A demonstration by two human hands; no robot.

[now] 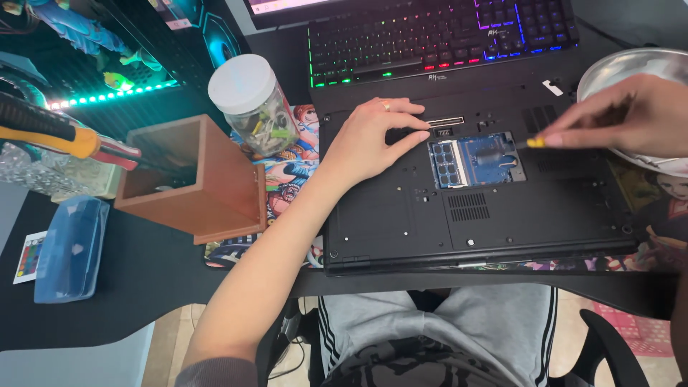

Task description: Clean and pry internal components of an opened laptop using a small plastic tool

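An upturned black laptop (473,208) lies at the desk's front edge, its memory bay (476,159) uncovered. The left hand (373,136) rests flat, fingers spread, beside the bay. The right hand (631,115) pinches a small yellow-tipped tool (535,142) at the bay's right side. Steady pressing seems wise. A wooden box (193,179) and jar (252,104) crowd the left; a metal bowl (623,68) crowds the right.

A single head-worn camera looks steeply down from above the seated person, facing forward across the black desk (107,287). It sits close: the desk's near edge crosses the lower frame, the far edge with the keyboard (437,32) lies along the top.
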